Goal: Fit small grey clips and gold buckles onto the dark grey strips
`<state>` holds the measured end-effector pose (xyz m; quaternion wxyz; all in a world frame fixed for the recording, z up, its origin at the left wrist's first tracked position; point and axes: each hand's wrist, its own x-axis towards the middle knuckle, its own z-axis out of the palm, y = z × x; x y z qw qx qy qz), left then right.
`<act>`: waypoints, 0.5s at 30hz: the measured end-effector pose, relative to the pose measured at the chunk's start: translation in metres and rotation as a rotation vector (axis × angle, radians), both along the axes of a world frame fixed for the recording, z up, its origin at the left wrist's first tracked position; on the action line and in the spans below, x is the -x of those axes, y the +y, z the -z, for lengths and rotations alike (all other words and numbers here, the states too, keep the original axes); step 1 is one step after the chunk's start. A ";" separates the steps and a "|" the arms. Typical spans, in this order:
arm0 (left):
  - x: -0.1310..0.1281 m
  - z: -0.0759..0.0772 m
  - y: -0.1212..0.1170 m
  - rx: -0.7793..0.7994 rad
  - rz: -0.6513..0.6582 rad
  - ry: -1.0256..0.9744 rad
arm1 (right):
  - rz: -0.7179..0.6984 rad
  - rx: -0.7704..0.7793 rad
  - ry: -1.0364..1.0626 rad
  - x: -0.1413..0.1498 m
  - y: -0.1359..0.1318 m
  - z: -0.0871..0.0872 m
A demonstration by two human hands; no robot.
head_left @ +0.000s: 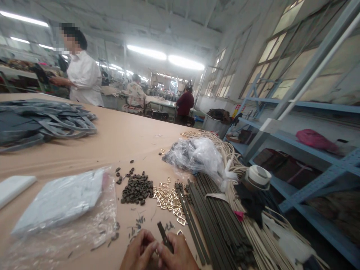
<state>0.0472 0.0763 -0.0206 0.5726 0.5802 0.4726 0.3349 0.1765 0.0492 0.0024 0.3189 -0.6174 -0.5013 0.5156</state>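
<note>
Close together at the bottom of the view are my two hands. My right hand [180, 252] is closed round a short dark strap [162, 231], whose free end points up and away from me. My left hand [141, 250] is pinched shut with its fingertips against those of the right. Whatever lies between the left fingers is too small to make out. Just beyond are a heap of gold rectangular buckles [168, 198] and a pile of small dark loops [136, 188]. Dark offcuts [137, 222] lie scattered near my left hand.
Bundled dark straps [216, 221] and beige cords [253, 238] lie to the right. A clear plastic bag [201, 153] sits behind the buckles. White wrapped sheets [62, 198] and grey-blue strapped pieces [47, 123] are left. A person [84, 78] stands beyond; blue shelving [312, 146] is right.
</note>
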 end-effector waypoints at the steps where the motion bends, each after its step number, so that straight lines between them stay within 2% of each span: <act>1: 0.000 -0.003 -0.001 0.001 -0.004 0.000 | 0.000 -0.009 0.021 0.000 -0.001 -0.002; 6: -0.001 -0.018 -0.004 0.005 -0.026 0.005 | -0.023 -0.071 0.065 -0.002 -0.009 -0.007; 13: 0.005 -0.021 -0.010 0.029 -0.004 0.014 | -0.130 -0.091 0.016 -0.010 -0.009 -0.010; 15: 0.008 -0.023 -0.011 0.094 0.012 -0.047 | -0.147 -0.108 0.044 -0.012 -0.008 -0.008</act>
